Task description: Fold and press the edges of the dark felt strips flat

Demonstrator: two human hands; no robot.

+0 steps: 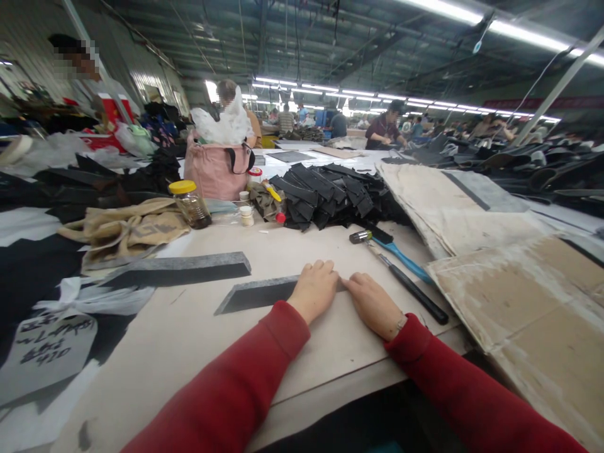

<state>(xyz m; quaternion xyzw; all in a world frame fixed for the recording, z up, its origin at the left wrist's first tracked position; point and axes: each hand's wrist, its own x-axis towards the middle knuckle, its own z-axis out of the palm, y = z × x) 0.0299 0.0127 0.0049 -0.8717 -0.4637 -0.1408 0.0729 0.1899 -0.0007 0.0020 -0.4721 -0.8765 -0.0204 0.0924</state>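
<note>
On the pale work board [189,352] lies a dark strip of material [259,294] with a grey border along its far edge. My left hand [315,290] is closed over the right part of this strip, fingers curled down on it. Close beside it, my right hand [374,304] pinches at the strip's right end, mostly hidden under the hands. A second dark strip [189,269] with a grey border lies farther left, apart from both hands. To the right rest a hammer [410,289] with a black handle and a blue-handled brush [401,255].
A heap of black pieces [325,192] stands behind the board. Near it are a pink bag [214,167], a yellow-lidded jar [191,204] and small white pots [246,216]. Cardboard sheets [528,308] lie right, a handwritten tag [50,343] left. People work farther back.
</note>
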